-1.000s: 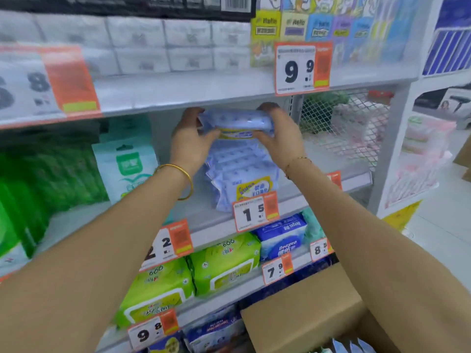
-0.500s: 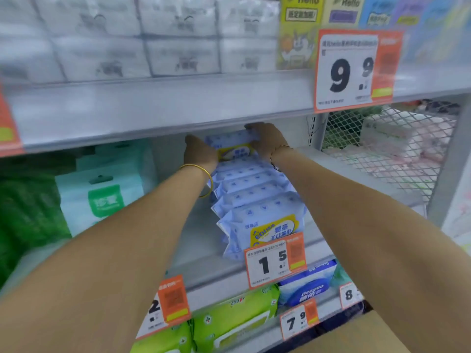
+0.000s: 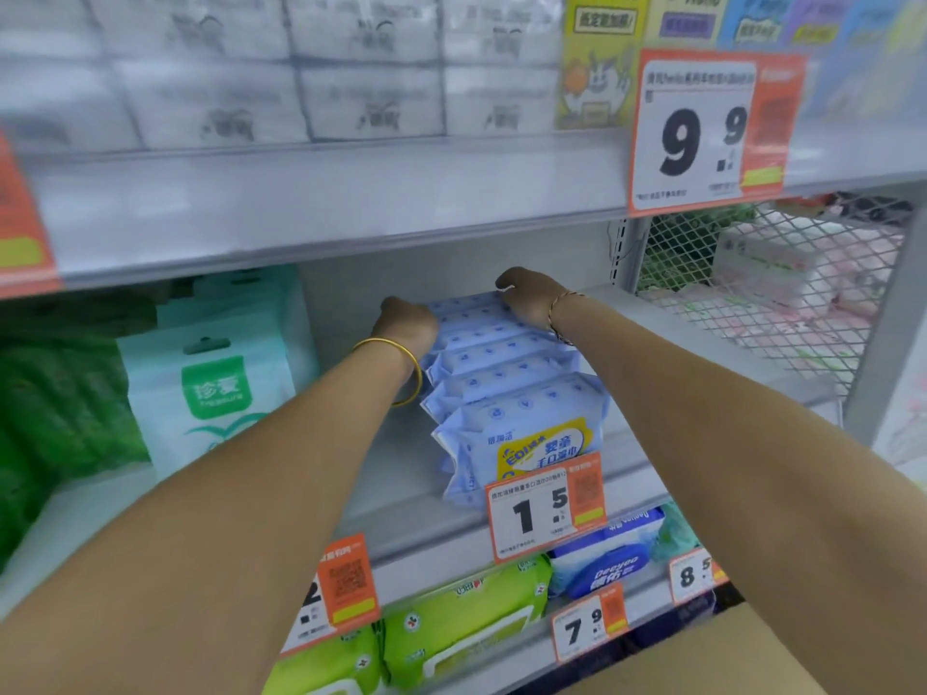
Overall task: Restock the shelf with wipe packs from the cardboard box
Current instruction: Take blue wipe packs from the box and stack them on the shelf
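- Along the middle shelf (image 3: pixel 401 474), a pale grey metal ledge crossing the whole scene, a row of light-blue wipe packs (image 3: pixel 506 388) stands on edge, running from the near lip toward the far back wall.
- Above it, an upper shelf (image 3: pixel 321 208) holds blurred white tissue packs; a large price tag reading 9.9 (image 3: pixel 712 132) hangs at its right.
- To the left of the row stand a white-and-green pouch (image 3: pixel 213 388) and dark green packs (image 3: pixel 55 403); to the right is a wire mesh divider (image 3: pixel 762 298).
- Two bare forearms reach in from the near edge, one on each side of the row.
- The nearest pack faces outward, showing a yellow label (image 3: pixel 544 448); a 1.5 price tag (image 3: pixel 547 509) partly covers it.
- The farthest wipe pack (image 3: pixel 469 306), the one being placed, sits at the far end of the row, its long axis running left to right and its broad face toward the viewer.
- The left hand (image 3: pixel 409 323), with a gold bangle (image 3: pixel 401 368) on the wrist, has its fingers curled against the left end of that pack; the right hand (image 3: pixel 526 298) curls over its top right corner. Both appear to hold it, though the fingertips are hidden.
- Likely risk: the packs lean on one another, so a hard push or an abrupt release could tip the row forward off the near lip.
- Below, green packs (image 3: pixel 451 629) and a blue pack (image 3: pixel 612 559) fill the lower shelf.
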`<action>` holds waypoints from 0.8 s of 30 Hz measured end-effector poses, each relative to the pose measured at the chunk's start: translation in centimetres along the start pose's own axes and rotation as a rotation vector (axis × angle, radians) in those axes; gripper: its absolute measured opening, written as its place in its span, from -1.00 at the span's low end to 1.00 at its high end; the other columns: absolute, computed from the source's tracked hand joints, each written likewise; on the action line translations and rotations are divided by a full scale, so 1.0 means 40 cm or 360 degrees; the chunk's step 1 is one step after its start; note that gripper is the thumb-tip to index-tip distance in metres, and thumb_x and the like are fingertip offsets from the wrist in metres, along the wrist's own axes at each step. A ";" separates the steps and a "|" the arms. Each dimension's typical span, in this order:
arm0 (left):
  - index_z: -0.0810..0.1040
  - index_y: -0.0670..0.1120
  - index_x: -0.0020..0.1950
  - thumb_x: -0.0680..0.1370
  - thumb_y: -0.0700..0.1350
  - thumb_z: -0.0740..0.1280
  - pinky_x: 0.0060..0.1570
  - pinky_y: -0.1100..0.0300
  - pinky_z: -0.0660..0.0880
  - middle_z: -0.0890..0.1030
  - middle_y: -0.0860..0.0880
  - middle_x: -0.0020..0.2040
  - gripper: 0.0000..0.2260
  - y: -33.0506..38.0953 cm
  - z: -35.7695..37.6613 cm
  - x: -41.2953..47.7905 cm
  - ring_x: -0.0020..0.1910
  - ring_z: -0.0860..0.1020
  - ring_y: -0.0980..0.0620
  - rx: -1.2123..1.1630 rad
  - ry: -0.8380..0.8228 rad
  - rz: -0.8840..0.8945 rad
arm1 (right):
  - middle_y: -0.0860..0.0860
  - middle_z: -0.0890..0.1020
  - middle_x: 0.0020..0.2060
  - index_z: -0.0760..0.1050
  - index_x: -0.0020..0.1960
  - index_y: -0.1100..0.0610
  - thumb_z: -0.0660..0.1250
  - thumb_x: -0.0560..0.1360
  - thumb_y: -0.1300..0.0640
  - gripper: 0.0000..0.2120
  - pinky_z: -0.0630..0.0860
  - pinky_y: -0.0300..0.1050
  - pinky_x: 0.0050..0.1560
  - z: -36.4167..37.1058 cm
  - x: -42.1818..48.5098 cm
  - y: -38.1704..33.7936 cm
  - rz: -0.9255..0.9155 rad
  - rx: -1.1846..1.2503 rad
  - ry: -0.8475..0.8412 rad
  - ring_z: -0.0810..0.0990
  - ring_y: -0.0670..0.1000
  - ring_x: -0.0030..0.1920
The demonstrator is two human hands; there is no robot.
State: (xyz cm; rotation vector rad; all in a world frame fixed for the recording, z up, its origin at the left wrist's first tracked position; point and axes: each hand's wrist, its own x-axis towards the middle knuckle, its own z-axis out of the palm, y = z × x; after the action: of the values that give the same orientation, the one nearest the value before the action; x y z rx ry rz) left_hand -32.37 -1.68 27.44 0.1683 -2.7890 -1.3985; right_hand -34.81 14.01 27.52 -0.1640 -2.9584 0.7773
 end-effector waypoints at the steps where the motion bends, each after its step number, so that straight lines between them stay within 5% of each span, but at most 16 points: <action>1: 0.23 -0.32 0.40 0.61 -0.20 0.07 0.27 0.06 0.35 0.37 -0.30 0.37 -0.62 0.000 0.006 -0.003 0.35 0.38 -0.23 0.0032 -0.0002 0.0019 | 0.16 0.33 0.42 0.23 0.46 0.21 0.02 0.61 0.25 -0.59 0.30 -0.13 0.29 -0.003 -0.005 0.003 0.0008 0.0011 0.0001 0.34 0.17 0.38; 6: 0.25 -0.21 0.40 0.58 -0.17 0.09 0.31 0.03 0.27 0.41 -0.25 0.33 -0.61 -0.012 0.012 -0.079 0.32 0.38 -0.21 0.0341 0.0088 0.0414 | 0.14 0.33 0.44 0.23 0.47 0.14 0.02 0.62 0.20 -0.58 0.29 -0.13 0.32 -0.017 -0.050 0.025 -0.0074 0.0001 0.0139 0.34 0.17 0.39; 11: 0.32 -0.16 0.39 0.55 -0.07 0.04 0.40 0.10 0.13 0.41 -0.16 0.38 -0.58 -0.070 0.010 -0.215 0.37 0.32 -0.16 0.0429 0.0214 0.1019 | 0.19 0.42 0.35 0.31 0.42 0.17 0.08 0.59 0.17 -0.59 0.32 -0.01 0.34 -0.019 -0.238 0.059 -0.0451 0.0014 0.0468 0.38 0.19 0.35; 18: 0.44 -0.13 0.30 0.51 -0.08 0.09 0.35 -0.07 0.35 0.44 -0.15 0.37 -0.61 -0.201 0.046 -0.551 0.33 0.40 -0.20 0.0565 0.0266 0.1509 | 0.09 0.49 0.25 0.40 0.35 0.15 0.07 0.52 0.10 -0.57 0.23 -0.23 0.30 0.045 -0.664 0.136 -0.0567 0.0029 0.0960 0.40 0.05 0.25; 24: 0.51 -0.09 0.22 0.47 -0.08 0.10 0.33 0.02 0.40 0.52 -0.08 0.28 -0.62 -0.389 0.181 -0.782 0.27 0.45 -0.12 0.0759 -0.0129 0.1385 | 0.09 0.48 0.24 0.39 0.35 0.16 0.16 0.54 0.20 -0.62 0.31 -0.17 0.28 0.221 -0.923 0.283 -0.0282 0.0121 0.0642 0.41 0.06 0.28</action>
State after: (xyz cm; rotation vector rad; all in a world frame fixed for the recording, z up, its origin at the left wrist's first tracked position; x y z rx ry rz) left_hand -0.35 -1.90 11.68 -0.9801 -2.6167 -0.5403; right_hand 1.82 14.96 12.47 -0.0452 -2.5202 0.7318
